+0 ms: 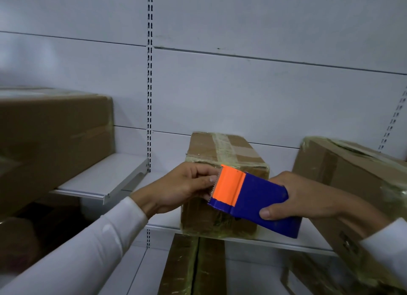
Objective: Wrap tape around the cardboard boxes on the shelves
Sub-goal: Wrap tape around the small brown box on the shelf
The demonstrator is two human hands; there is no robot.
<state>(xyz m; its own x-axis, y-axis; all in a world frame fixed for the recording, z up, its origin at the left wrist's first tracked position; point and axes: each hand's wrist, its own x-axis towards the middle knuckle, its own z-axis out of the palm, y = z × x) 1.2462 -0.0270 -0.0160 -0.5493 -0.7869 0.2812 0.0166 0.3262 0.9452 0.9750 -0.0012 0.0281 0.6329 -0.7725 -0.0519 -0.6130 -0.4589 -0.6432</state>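
Note:
A blue tape dispenser with an orange front and a toothed cutting edge is held in front of a small cardboard box wrapped in clear tape on the middle shelf. My right hand grips the dispenser's blue body, thumb on its near side. My left hand pinches at the toothed orange end with thumb and fingertips; the tape itself is too thin to make out. A large box sits at the left and another taped box at the right.
White metal shelves hang on a slotted upright against a white back panel. Below the middle shelf stand more cardboard boxes, and another lies at the lower right.

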